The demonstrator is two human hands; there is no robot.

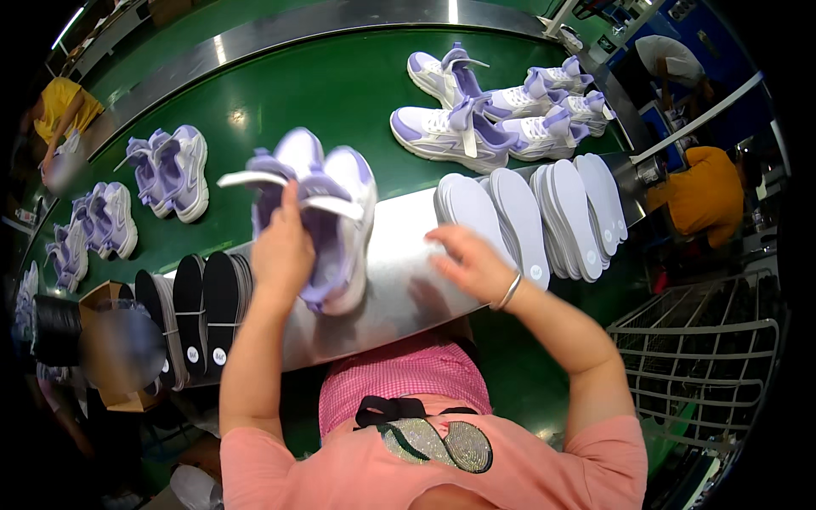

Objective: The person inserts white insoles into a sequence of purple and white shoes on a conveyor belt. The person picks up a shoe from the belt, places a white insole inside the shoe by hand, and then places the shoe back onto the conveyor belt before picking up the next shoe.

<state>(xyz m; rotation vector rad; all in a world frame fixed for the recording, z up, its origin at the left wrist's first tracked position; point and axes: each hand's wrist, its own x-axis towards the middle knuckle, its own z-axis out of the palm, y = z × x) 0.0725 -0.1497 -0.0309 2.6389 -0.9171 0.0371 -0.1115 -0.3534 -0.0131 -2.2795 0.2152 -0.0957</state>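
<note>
A pair of white and purple sneakers (362,200) is in my left hand (285,259), above the steel shelf (398,229). The thumb and fingers grip the shoes at their openings, where white straps stick up. My right hand (466,263) hovers over the shelf, holding nothing, with its fingers loosely bent and apart. Just beyond it stand stacks of light grey insoles (518,217), several with a round white sticker at the heel. To the left of my left hand are bundles of black insoles (223,297), tied with thin bands.
More sneakers (450,132) are grouped on the green surface (280,85) at the far right, and other pairs (174,174) line the left. A cardboard box (127,395) sits at the lower left, a wire basket (697,357) at the right. People (701,195) are at both sides.
</note>
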